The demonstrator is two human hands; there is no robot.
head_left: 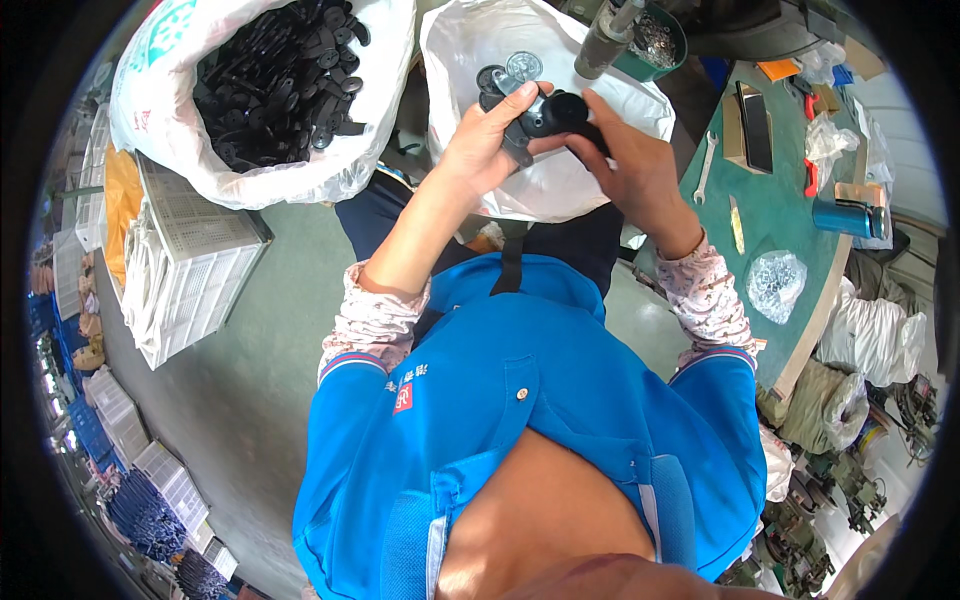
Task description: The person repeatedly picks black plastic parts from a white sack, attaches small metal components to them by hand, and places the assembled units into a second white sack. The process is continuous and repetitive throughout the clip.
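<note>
Both hands are up over an open white plastic bag (645, 105) in front of me. My left hand (478, 150) is closed on black round-ended plastic parts (535, 122), its thumb along the top. From the other side my right hand (638, 165) grips a black part with a round disc end (567, 112), which meets the parts in the left hand. Fingers hide how the pieces touch. Just beyond the left thumb lie a clear-grey disc (523, 66) and a dark disc (490, 78) in the bag.
A large white sack (165, 100) of black parts (280, 85) stands at the left, above a white crate (205, 260). A dark cylindrical tool (605, 45) rises beside a green tub of metal bits (655, 45). The green table (720, 230) carries a wrench (706, 168) and a cutter (737, 225).
</note>
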